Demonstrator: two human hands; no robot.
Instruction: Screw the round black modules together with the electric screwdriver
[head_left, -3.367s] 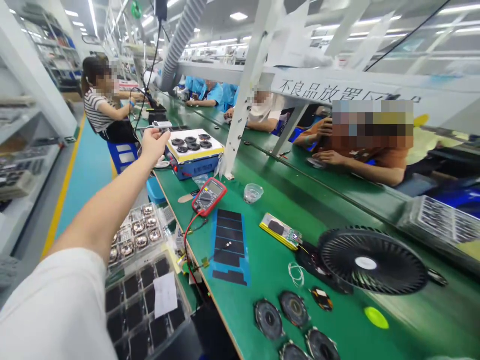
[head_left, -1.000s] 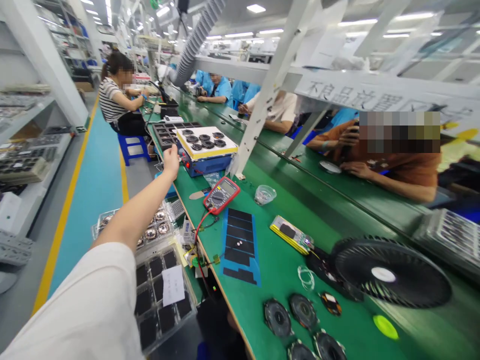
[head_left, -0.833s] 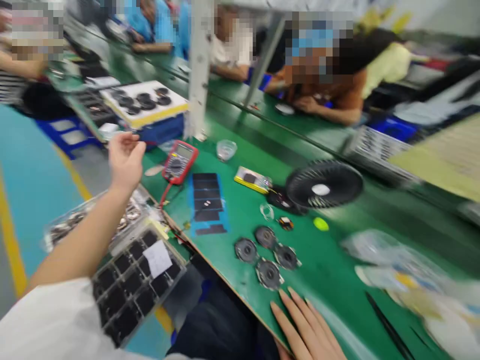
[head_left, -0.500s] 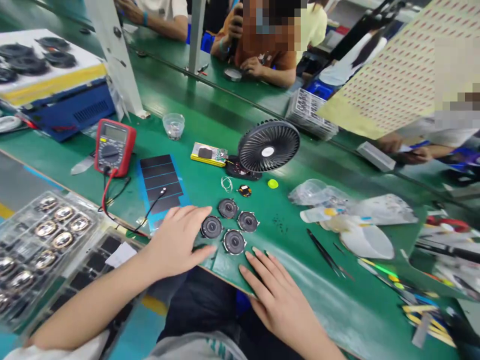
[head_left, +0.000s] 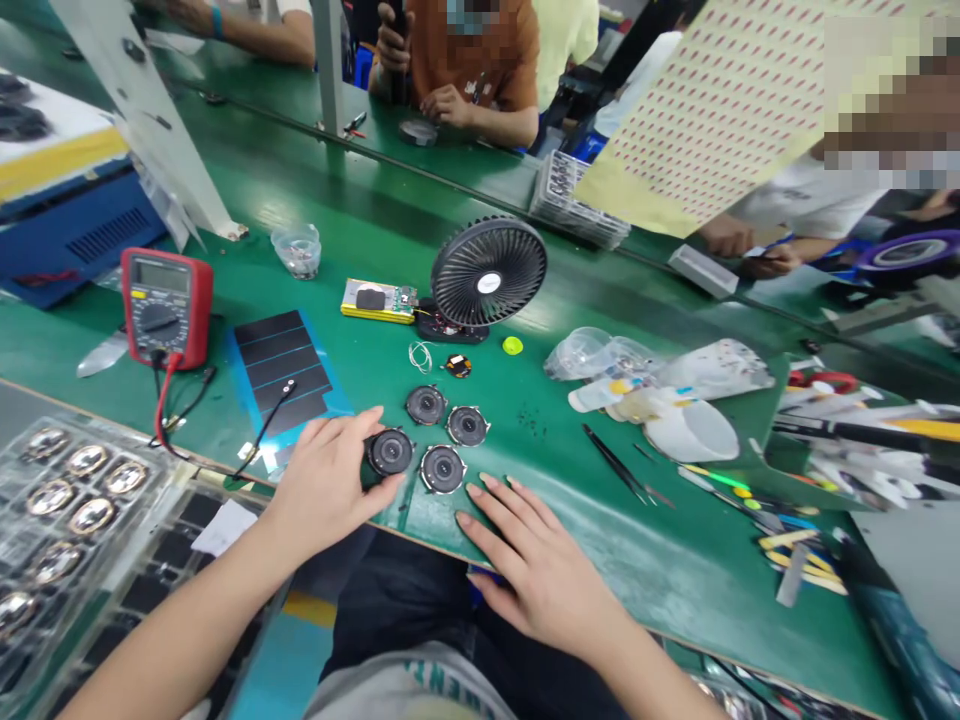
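My left hand (head_left: 328, 478) has its thumb and fingers around a round black watch body (head_left: 391, 452), which looks tilted up off the mat. Beside it, three similar watch bodies (head_left: 442, 469) lie flat on the green mat in a loose cluster. My right hand (head_left: 525, 555) rests at the table's front edge with its fingers stretched out, holding nothing. Its fingertips are just right of the nearest watch body. Behind the cluster are a small round circuit board (head_left: 458, 365) and a thin coiled wire (head_left: 420, 356).
A black desk fan (head_left: 489, 272) stands at the middle back, near a yellow-edged battery pack (head_left: 379, 300). To the left are a red multimeter (head_left: 166, 306) and black adhesive sheets (head_left: 279, 368). Tweezers (head_left: 616, 463) and plastic cups (head_left: 694, 430) lie right. Co-workers sit across the table.
My left hand has closed on the leftmost watch body and tilted it up. My right hand stays spread near the front edge. The camera view has shifted to the right.
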